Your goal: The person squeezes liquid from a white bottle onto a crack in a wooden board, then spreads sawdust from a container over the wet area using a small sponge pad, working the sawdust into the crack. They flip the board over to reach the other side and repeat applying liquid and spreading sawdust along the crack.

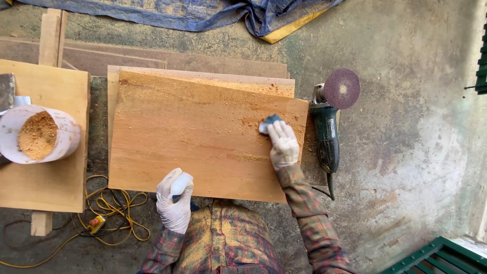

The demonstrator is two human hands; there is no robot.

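Wooden board (203,142) lies flat mid-frame on a stack of other boards, right in front of the person, sawdust scattered over its far edge and right part

Left to right:
- far left: white container (39,133) lying on its side, full of sawdust, mouth facing the camera. It sits on a second light wood panel (45,172), which is set on a narrow timber batten (49,38)
- grey flat object at the left edge just behind the container, can't tell what it is
- on the floor below: yellow cable (114,205) in loose loops, with a small orange-and-yellow plug or switch (96,223) on it
- left hand (174,200), white glove, at the near edge of the board, fingers curled around a small white object (181,183). Grip is closed on it; what it is I cannot tell
- right hand (283,145), white glove, plaid sleeve, palm down on the board's right part, pressing a small blue pad (269,122) under the fingertips against the wood. Closed on the pad, sawdust all around it
- just right of the board: angle grinder (327,134) lying on the concrete floor (406,127), dark red sanding disc (341,89) facing up, its cord running back toward the person. Not touched by either hand
- top: blue tarp (203,12) with a yellow edge
- bottom right corner: green slatted frame (436,256)
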